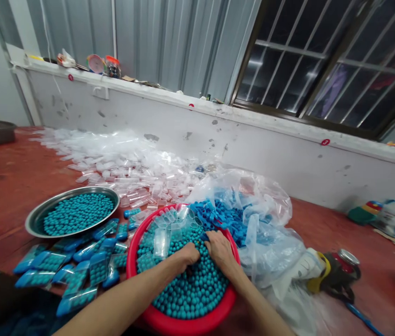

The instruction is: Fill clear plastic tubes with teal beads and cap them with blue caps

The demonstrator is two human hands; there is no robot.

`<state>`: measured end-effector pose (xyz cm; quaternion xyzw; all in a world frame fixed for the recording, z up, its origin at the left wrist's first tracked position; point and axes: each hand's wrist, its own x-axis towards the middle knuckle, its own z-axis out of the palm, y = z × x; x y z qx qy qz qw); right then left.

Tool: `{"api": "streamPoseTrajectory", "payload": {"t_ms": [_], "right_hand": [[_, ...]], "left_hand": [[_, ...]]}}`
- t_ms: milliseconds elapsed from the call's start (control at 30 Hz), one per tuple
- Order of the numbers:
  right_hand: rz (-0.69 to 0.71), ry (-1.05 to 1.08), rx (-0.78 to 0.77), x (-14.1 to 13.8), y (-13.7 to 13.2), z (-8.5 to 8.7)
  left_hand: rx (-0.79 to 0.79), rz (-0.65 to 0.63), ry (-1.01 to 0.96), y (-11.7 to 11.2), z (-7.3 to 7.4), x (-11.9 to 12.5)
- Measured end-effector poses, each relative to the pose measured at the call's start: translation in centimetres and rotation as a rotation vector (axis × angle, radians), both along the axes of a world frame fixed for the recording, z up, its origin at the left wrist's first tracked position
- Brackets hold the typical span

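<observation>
A red basin (pixel 131 261) full of small teal balls (pixel 190 294) stands in front of me, with clear plastic cases (pixel 161 243) lying on the balls at its left side. Over the balls, my left hand (pixel 187 255) is closed, its fingertips turned down and hidden. Close beside it on the right, my right hand (pixel 219 249) pinches a small blue cap (pixel 204 237). Loose blue caps (pixel 218 214) are heaped in a clear plastic bag (pixel 271 196) just behind the basin. Whatever the left fingers grip is out of sight.
Left of the basin, a metal bowl (pixel 31 226) holds more teal balls, and filled, blue-capped cases (pixel 48 261) lie before it. Clear empty cases (pixel 113 149) spread along the wall. A red-and-dark object with a metal top (pixel 348 256) stands on the right.
</observation>
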<state>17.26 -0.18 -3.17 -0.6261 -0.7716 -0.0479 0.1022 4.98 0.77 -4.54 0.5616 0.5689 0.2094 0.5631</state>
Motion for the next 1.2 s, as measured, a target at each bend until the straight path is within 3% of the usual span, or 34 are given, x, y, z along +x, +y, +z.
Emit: {"api": "streamPoseTrajectory", "payload": {"t_ms": [100, 267, 400, 633, 733, 867, 1000, 1200], "right_hand": [[-0.011, 0.06, 0.018, 0.2, 0.2, 0.6], [0.009, 0.139, 0.006, 0.1, -0.2, 0.9], [0.084, 0.227, -0.031, -0.2, -0.9, 0.8], [0.146, 0.348, -0.138, -0.7, -1.6, 2.4], [0.032, 0.199, -0.125, -0.6, -1.7, 2.8], [-0.067, 0.086, -0.157, -0.9, -1.2, 1.7], [0.043, 0.169, -0.213, -1.1, -0.8, 0.7], [0.2, 0.388, -0.24, -0.6, -1.0, 1.3]], "left_hand": [[-0.1, 0.031, -0.116, -0.2, 0.2, -1.0], [-0.086, 0.069, -0.372, -1.6, 1.6, -3.0], [-0.095, 0.108, -0.439, -2.2, 1.9, -3.8], [-0.095, 0.082, -0.448, -2.6, 2.5, -4.4], [-0.1, 0.098, -0.357, -2.7, 2.4, -4.5], [-0.086, 0.158, -0.148, -1.9, 1.5, -3.5], [-0.093, 0.182, -0.088, -1.0, 1.1, -2.5], [-0.235, 0.126, -0.283, -1.3, 1.8, -3.1]]}}
